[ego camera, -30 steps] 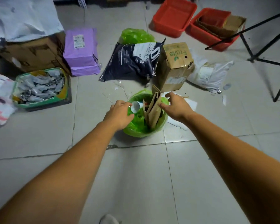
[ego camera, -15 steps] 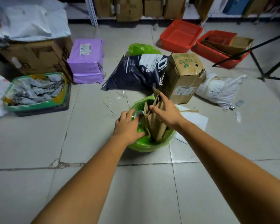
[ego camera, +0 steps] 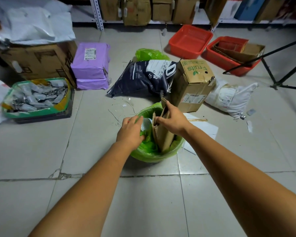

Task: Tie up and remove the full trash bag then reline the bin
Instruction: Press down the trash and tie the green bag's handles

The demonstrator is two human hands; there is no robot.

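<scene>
1. The bin (ego camera: 158,157) stood on the tiled floor (ego camera: 41,151), lined with a green trash bag (ego camera: 149,144), just in front of a "Fruits" carton (ego camera: 193,82).
2. The left hand (ego camera: 131,132) reached into the bag's left side, fingers curled over green plastic beside a white cup (ego camera: 146,124); how firmly it gripped could not be told.
3. The right hand (ego camera: 173,119) pinched folded cardboard (ego camera: 162,134) standing upright in the bag.

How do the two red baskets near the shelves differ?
The left basket looks empty; the right basket holds cardboard. A black tripod leg crosses over the right basket, while nothing covers the left basket. Both are red, rectangular and rest on the floor.
</scene>
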